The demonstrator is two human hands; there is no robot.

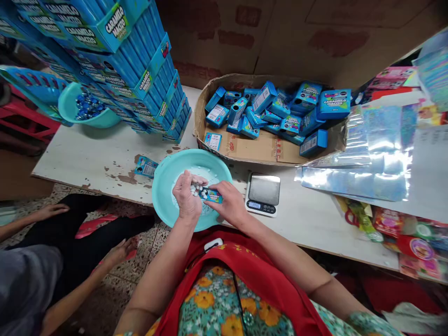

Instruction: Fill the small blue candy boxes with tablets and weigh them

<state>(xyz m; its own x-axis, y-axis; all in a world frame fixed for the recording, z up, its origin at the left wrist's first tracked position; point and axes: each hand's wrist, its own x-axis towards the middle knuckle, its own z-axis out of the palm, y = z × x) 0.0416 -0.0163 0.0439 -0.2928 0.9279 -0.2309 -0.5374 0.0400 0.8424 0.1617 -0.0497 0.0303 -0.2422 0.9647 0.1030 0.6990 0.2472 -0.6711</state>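
Gripping a small blue box (214,196) in right hand (229,200) over a turquoise basin (158,187), cupping white candies (195,189) in left hand (188,198) at one end; apparently mid-filling, with loose candies (212,176) left in the basin and many boxes (217,115) in the cardboard tray (245,152), full or empty unclear.

apron (269,273): it is red, with small yellow markings (238,248)
shirt (210,301): greenish cloth, with orange and white flowers
right sleeve (371,322): same flowered cloth
small device (213,244): white, rounded, with thin dark cord (200,257)
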